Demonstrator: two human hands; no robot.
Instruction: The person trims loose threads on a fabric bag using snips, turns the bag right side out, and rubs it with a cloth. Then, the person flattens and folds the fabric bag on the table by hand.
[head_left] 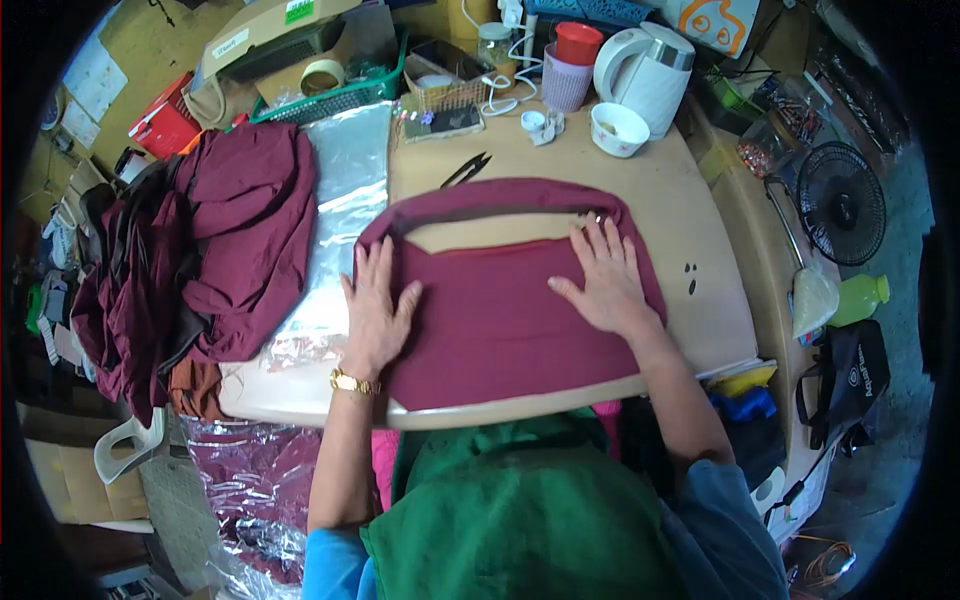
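Observation:
A maroon cloth bag [510, 330] lies flat on the table in front of me, its wide handle loop [500, 192] arching away at the far side. My left hand [375, 305] rests flat on the bag's left edge near the foot of the handle, fingers apart. On the upper right part of the bag, my right hand [608, 275] is pressed down with its fingers spread. Neither hand grips anything. Just beyond the handle lies a pair of black thread snips [466, 170].
To the left, a heap of maroon cloth [245, 230] lies partly over clear plastic sheets [345, 200]. At the back stand a white kettle [645, 80], a small bowl [619, 130] and a purple cup [566, 82]. A black fan [841, 203] is on the right.

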